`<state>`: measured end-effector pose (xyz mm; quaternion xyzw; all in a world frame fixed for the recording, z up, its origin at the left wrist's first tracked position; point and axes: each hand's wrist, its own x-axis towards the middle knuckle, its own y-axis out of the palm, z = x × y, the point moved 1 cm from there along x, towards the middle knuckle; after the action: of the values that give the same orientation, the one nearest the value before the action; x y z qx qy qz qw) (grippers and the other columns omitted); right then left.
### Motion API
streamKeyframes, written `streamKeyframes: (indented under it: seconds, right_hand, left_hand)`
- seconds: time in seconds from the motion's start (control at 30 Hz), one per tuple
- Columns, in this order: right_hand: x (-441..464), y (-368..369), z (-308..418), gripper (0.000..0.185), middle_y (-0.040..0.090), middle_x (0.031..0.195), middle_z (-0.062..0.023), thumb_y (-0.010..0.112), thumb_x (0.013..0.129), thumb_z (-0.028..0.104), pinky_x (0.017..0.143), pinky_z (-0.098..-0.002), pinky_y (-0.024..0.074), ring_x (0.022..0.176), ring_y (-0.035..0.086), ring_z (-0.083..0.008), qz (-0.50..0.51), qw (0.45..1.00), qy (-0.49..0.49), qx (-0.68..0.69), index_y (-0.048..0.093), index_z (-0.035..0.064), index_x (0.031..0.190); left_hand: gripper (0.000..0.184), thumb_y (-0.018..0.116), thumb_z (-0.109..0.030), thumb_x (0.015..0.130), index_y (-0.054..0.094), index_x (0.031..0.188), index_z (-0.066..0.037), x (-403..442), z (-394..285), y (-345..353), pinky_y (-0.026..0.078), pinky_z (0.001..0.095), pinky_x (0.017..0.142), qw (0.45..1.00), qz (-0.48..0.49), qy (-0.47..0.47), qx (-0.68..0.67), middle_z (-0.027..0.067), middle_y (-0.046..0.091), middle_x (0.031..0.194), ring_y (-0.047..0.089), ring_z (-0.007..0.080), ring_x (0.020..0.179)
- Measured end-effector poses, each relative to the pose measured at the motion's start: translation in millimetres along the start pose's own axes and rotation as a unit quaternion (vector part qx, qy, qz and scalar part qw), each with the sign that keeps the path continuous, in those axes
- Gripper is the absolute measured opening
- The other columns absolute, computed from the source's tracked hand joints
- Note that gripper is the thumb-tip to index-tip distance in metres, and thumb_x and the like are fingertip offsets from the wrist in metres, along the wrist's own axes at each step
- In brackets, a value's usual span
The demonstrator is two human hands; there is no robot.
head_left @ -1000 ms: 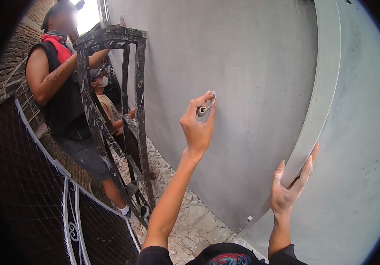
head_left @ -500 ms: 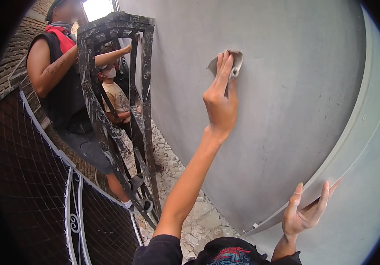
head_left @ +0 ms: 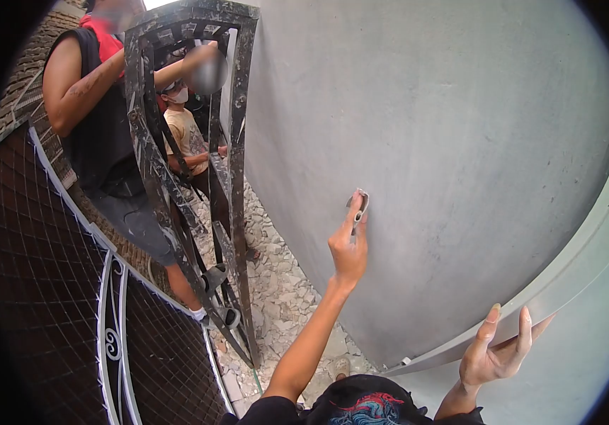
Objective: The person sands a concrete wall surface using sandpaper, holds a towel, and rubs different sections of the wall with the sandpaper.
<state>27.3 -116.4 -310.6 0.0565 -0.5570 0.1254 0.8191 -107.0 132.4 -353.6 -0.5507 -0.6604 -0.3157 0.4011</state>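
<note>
My left hand [head_left: 349,251] pinches a folded piece of sandpaper [head_left: 365,201] against the grey wall [head_left: 446,142]. The sheet's curled edge shows beside my fingertips, and part of it is hidden behind them. Low on the right, my right hand [head_left: 494,356] is open with fingers spread, beside the pale raised edge [head_left: 531,301] of the wall. Its fingertips appear to rest on or close to that edge; exact contact I cannot tell. Nothing shows in that hand.
A paint-spattered black metal ladder frame [head_left: 237,127] stands at left, with a person [head_left: 99,127] on it. Behind it is another person [head_left: 190,134] in a mask. Broken rubble [head_left: 276,283] covers the ground by the wall. A dark mesh gate [head_left: 42,283] fills the lower left.
My left hand has slid down the wall with the sandpaper. The right hand keeps its spread pose near the edge. The view has shifted slightly.
</note>
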Motion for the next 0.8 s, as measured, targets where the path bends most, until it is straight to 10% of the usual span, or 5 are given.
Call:
streamKeyframes:
  seconds: [0.27,0.4,0.57,0.7,0.8]
  right_hand:
    - [3,5,4,0.048,0.020,0.156,-0.0303,0.054,0.087,-0.018,0.092,-0.0386,0.0534,0.133,0.042,-0.0389,-0.005,0.998,-0.002,0.059,0.052,0.0057,0.128]
    - [8,6,7,0.045,0.019,0.154,-0.0347,0.058,0.085,-0.018,0.089,-0.0412,0.0558,0.130,0.046,-0.0427,-0.014,0.999,-0.003,0.033,0.053,0.0054,0.124]
    - [9,5,7,0.046,0.022,0.158,-0.0261,0.057,0.087,-0.016,0.107,-0.0392,0.0409,0.140,0.035,-0.0363,-0.016,0.999,-0.020,0.032,0.054,0.0058,0.128]
    - [10,2,5,0.045,0.022,0.157,-0.0293,0.060,0.086,-0.014,0.110,-0.0423,0.0358,0.140,0.035,-0.0383,-0.007,0.999,-0.037,0.017,0.054,0.0062,0.126]
    - [10,3,2,0.042,0.022,0.156,-0.0309,0.060,0.087,-0.012,0.112,-0.0456,0.0317,0.140,0.035,-0.0404,0.006,0.999,-0.043,0.033,0.054,0.0077,0.124]
  left_hand:
    - [0.032,0.065,-0.007,0.094,0.063,0.125,0.001,33,-13,-37,0.053,0.0242,0.076,0.987,-0.092,-0.088,-0.099,0.0165,0.069,0.119,0.067,0.0103,0.097]
    - [0.029,0.062,-0.004,0.096,0.062,0.122,0.008,25,-36,-45,0.052,0.0243,0.081,0.989,-0.034,-0.141,-0.014,0.0108,0.070,0.106,0.063,0.0093,0.091]
    - [0.024,0.063,0.000,0.094,0.065,0.117,0.008,79,-60,-36,0.053,0.0224,0.067,0.985,-0.127,0.117,0.015,0.0065,0.072,0.093,0.065,0.0084,0.081]
    - [0.028,0.061,0.004,0.093,0.063,0.121,0.006,72,-67,-25,0.054,0.0231,0.073,0.990,-0.099,0.102,0.006,0.0127,0.073,0.105,0.069,0.0132,0.094]
    - [0.050,0.060,0.015,0.083,0.056,0.131,0.000,55,-60,-5,0.051,0.0357,0.104,0.987,0.001,0.156,-0.025,0.0164,0.060,0.132,0.059,0.0301,0.121]
